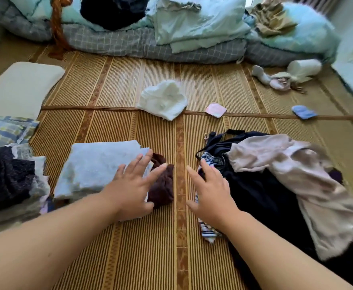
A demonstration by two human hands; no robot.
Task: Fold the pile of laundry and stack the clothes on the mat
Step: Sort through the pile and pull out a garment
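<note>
Head view showing 2 hands [129, 185] [211, 193] spread flat, fingers straight, gripping nothing. Left one resting on the folded pale blue towel [94, 168], fingertips reaching over the folded brown cloth [163, 185] just beside it. Right one touching the edge of the unfolded pile [275, 181] of dark and beige clothes, near a striped piece [208, 233]. All lying on the woven mat [129, 258]; white garment [163, 99] lying farther off. Probably reaching for the next item. Risking, with a careless sweep of the left wrist, nudging the towel off its fold; pulling 1 tangled strap likely dragging several garments along.
</note>
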